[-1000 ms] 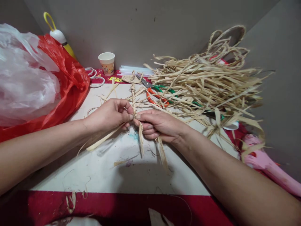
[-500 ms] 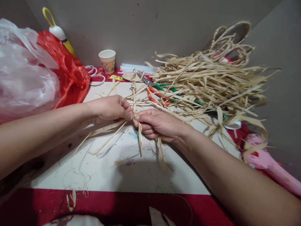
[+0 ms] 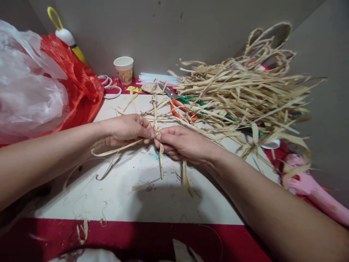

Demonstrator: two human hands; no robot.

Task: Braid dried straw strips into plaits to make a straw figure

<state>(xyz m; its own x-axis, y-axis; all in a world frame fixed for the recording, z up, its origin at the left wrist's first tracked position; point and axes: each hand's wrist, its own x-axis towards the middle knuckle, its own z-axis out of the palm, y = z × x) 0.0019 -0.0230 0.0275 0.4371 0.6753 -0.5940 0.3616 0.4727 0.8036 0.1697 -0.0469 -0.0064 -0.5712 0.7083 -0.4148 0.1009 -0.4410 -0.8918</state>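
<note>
A pale braid of dried plant strips (image 3: 155, 111) runs away from me over the white board (image 3: 120, 200), with its near end between my hands. My left hand (image 3: 131, 128) pinches strips at that end, thumb against fingers, and a loose strip (image 3: 120, 149) trails from it to the left. Close beside it, almost touching, my right hand (image 3: 181, 143) is closed on strips too. One strip (image 3: 161, 162) hangs below its fingertips, and other strips (image 3: 185, 178) stick out under the palm. The exact crossing is hidden by my fingers.
Orange-handled scissors (image 3: 177, 103) lie beyond my right hand, beside a big heap of dried strips (image 3: 245, 91). A paper cup (image 3: 124, 70), thin white sticks (image 3: 158, 78) and white rings (image 3: 112, 92) stand at the back. Plastic bags (image 3: 79, 87) fill the left; a pink object (image 3: 308, 182) lies right.
The loose strips on the left have swung: they lay straight toward the lower left and now curve close under my left wrist. Both hands keep their pinch at nearly the same place.
</note>
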